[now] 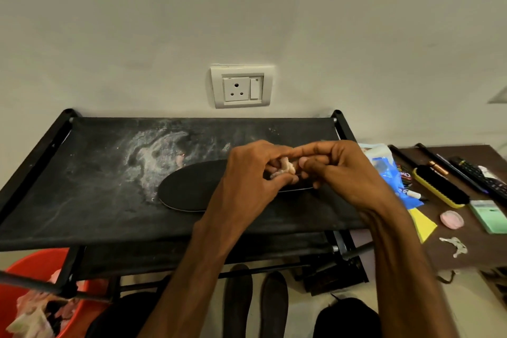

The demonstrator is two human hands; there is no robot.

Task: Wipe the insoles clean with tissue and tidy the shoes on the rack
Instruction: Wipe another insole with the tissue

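A black insole (192,189) lies flat on the dusty black fabric top of the shoe rack (96,200). Just above its right end, my left hand (252,173) and my right hand (340,170) meet and both pinch a small crumpled pinkish tissue (284,169) between their fingertips. The insole's right end is hidden under my hands. Two more dark insoles (237,302) lie on the floor below the rack, between dark shoes (345,318).
An orange bin (41,263) with used tissues stands at lower left. To the right, a brown table (472,250) carries a blue tissue pack (389,173), a yellow-backed brush (441,189), a remote, keys and a green box. A wall socket (241,86) is behind the rack.
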